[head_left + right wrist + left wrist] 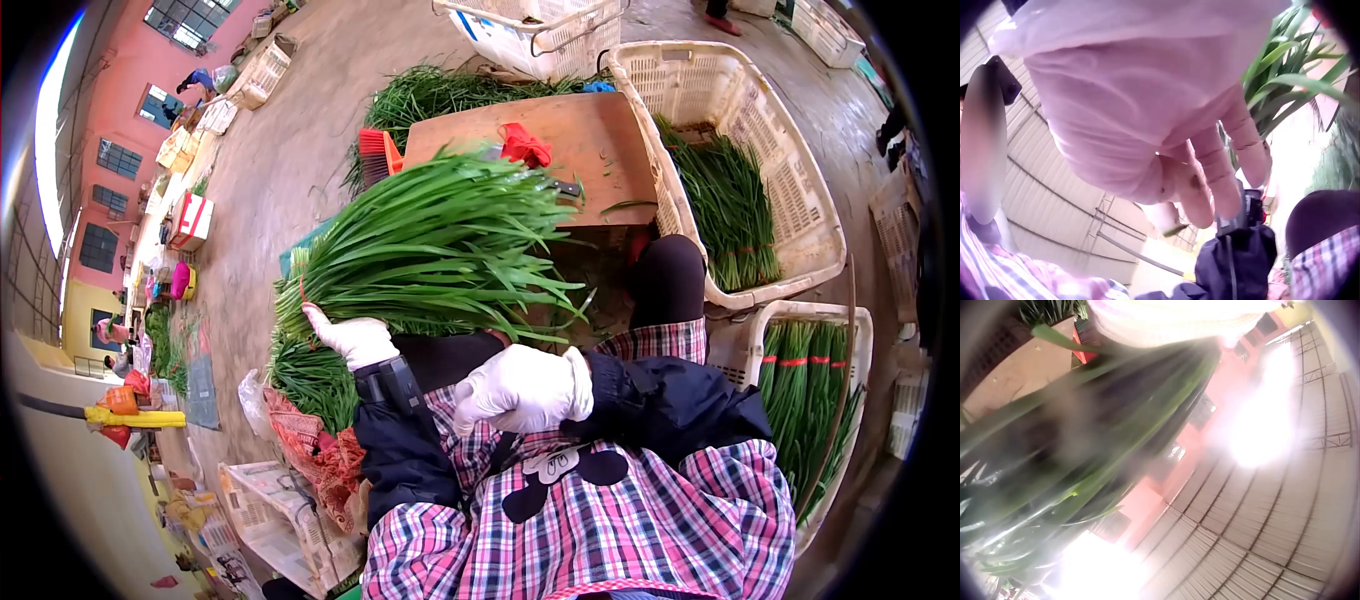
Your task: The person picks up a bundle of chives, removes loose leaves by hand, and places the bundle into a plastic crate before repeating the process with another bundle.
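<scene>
A large bunch of garlic chives (430, 245) spreads its long green leaves to the right across the middle of the head view. My white-gloved left hand (355, 338) grips it near the stem ends, thumb beside a thin red band (303, 290); its fingers are hidden by the bunch. In the left wrist view the blurred leaves (1085, 431) run down from the glove. Above the plaid apron (600, 490), my white-gloved right hand (525, 388) hangs with fingers (1213, 181) loosely bent and nothing visibly held, apart from the bunch.
A wooden board (600, 130) lies ahead with a knife (567, 188), a red cloth (525, 145) and a red brush (375, 155) by it. Loose chives (440, 95) lie behind. Right stand a large crate (815, 215) and a smaller crate (865, 350) of banded bunches.
</scene>
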`<state>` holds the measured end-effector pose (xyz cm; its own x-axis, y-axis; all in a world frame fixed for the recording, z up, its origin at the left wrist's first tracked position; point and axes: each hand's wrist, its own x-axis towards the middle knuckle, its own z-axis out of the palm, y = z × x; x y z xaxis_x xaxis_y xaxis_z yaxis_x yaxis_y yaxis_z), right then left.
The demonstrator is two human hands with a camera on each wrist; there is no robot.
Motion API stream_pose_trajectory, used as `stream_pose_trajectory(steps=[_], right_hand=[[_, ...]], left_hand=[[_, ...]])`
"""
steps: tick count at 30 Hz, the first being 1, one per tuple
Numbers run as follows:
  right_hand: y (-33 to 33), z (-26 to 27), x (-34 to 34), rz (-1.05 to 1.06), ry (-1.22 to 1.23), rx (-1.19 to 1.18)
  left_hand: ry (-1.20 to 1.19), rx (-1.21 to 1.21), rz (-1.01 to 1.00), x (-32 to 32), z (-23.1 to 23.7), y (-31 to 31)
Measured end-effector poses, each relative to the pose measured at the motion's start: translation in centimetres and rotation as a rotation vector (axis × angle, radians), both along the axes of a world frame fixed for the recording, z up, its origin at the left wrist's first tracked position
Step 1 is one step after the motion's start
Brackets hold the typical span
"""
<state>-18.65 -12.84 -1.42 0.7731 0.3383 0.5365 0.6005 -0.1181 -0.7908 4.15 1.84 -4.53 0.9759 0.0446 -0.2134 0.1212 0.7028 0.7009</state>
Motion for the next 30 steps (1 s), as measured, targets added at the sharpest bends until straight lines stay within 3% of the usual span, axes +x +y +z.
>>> stream_pose_trajectory(steps=[1,2,6,8,10,13,18,23,30], right_hand=[[-0.2,-0.4,-0.4,-0.062,-0.015,-0.153],[-0.4,-1.0,-0.7,-0.144,-0.083,-0.159],[-2.3,-1.5,-1.8,-0.235,0.168,-0.320],[-2.8,-1.1,-2.1,-0.311,0.212,-0.179],[-2.5,0.1,-1.5,-0.512,0.025,-0.034],[-3.2,0.8,0.2,-0.688,-0.021,0.021],[-3.9,-0.5,3.1,-0.970,-0.097,-0.278],[-3.7,-1.6,3.9,-0.984,-0.019,-0.532],[-3.5,-2.7,4.4,-0.929,0.034,-0.428]], left_hand=[[0.020,-0.002,0.014,0.4,-0.1,0.3],[0.045,0.019,0.029,0.9,-0.2,0.5],[0.078,0.019,0.042,2.1,-0.5,1.5],[0.091,-0.019,0.040,2.3,-0.6,1.7],[0.066,0.009,0.063,2.0,0.0,1.6],[0.034,-0.004,0.072,0.9,0.9,1.1],[0.011,0.026,0.052,-0.9,2.1,0.5],[-0.057,-0.009,0.000,-1.7,2.1,0.2],[-0.082,-0.027,-0.037,-3.1,2.9,-0.8]])
